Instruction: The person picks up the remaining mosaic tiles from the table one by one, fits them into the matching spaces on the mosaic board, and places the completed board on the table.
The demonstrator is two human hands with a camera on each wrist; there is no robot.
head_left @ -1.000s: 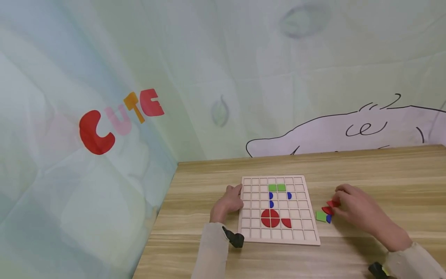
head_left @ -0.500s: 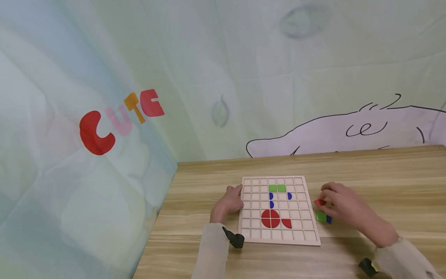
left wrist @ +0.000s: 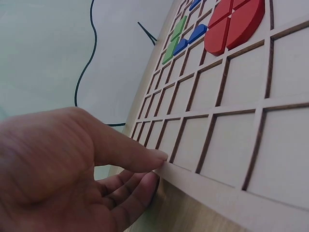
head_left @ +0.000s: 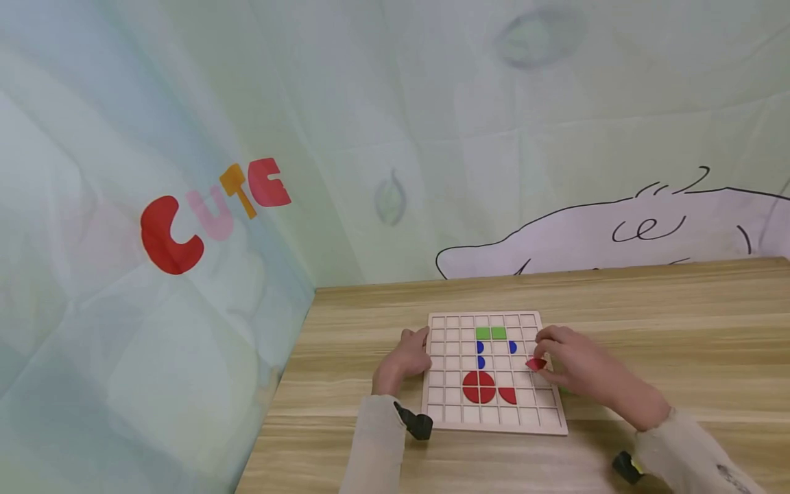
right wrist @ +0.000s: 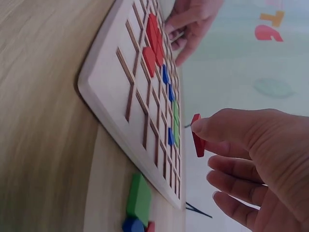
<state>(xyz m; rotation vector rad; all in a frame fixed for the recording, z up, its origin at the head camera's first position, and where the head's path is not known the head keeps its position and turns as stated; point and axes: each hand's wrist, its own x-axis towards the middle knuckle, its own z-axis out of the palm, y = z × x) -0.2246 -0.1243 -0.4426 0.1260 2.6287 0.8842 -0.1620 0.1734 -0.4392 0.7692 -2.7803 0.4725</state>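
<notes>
My left hand holds the left edge of a pale wooden grid board, thumb on the rim and fingers below it in the left wrist view. Between thumb and fingertip of my right hand is a red quarter-circle piece, raised over the board's right side. Set in the grid are two green squares, three blue half-circles, a red circle made of quarter pieces, and a separate red quarter-circle.
Beside the board's right edge lie a loose green square, a blue piece and a red piece, mostly hidden by my right hand in the head view. The wooden table meets a printed cloth backdrop.
My right hand has picked the red quarter-circle up from the loose pieces and carried it left over the board. The left hand and the board have stayed still.
</notes>
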